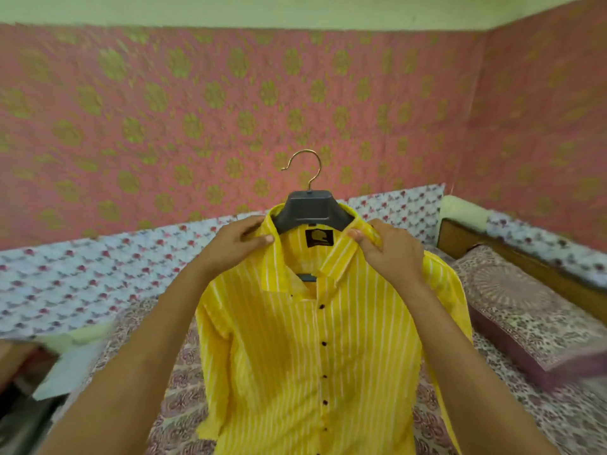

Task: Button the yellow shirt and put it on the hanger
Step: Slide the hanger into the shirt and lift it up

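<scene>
Yellow shirt on hanger, hands gripping collar

Shirt on its hanger, held up between us and the wall, over the bed.

The hanger sits inside the shirt's collar, and its hook rises above the collar with the wall behind it. Our left hand has its grip on the collar's left side and our right hand on its right side, with the hanger's body between them. The shirt's front faces us and hangs down between our forearms (its hem runs out of view below). The bed lies under and behind the shirt, reaching back to the wall. A cushion lies off to the right, well apart from the shirt.
</scene>
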A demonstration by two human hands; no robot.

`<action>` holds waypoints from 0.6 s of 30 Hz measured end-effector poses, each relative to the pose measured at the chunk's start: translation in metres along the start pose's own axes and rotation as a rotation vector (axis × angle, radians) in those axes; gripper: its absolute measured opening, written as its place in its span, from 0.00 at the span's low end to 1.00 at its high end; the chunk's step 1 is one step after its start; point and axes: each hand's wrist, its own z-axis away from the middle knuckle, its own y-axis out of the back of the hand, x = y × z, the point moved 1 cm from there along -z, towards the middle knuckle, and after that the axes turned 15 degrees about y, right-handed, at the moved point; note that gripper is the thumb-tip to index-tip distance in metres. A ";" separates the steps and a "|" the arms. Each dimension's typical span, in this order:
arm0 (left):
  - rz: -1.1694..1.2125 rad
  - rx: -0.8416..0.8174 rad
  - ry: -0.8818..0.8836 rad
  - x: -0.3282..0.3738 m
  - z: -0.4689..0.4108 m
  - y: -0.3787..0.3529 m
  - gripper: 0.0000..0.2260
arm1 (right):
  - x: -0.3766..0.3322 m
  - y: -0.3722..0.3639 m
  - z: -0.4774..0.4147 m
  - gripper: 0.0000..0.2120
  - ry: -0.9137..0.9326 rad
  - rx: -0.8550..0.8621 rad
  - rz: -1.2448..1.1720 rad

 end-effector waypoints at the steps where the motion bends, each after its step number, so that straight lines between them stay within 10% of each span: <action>1: -0.006 0.017 -0.010 0.004 0.007 0.008 0.09 | -0.008 0.010 -0.001 0.45 -0.005 0.004 0.021; 8: -0.040 0.082 -0.127 0.037 0.041 0.040 0.27 | -0.043 0.079 -0.001 0.33 -0.036 0.009 0.076; 18: -0.090 0.203 -0.199 0.077 0.062 0.048 0.21 | -0.042 0.136 -0.016 0.28 -0.067 -0.003 0.078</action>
